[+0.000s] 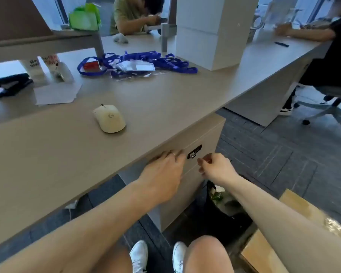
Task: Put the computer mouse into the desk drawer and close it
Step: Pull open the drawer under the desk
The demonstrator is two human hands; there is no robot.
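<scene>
A cream computer mouse (109, 118) lies on the beige desk top (57, 154), well back from the front edge. Below the edge sits the drawer unit (203, 138), its top drawer closed, with a black lock plate (194, 151) on its front. My left hand (163, 174) reaches under the desk edge, its fingertips touching the drawer's top edge just left of the lock. My right hand (215, 167) hovers just right of the lock with its fingers curled loosely, and nothing shows in it.
Blue lanyards and badge sleeves (138, 63) lie behind the mouse, papers (57, 93) and a black stapler (8, 83) to the left, a white box (211, 32) at the back. A black waste bin (222, 209) and a cardboard box (280, 243) stand by my legs. Two people sit at the far desks.
</scene>
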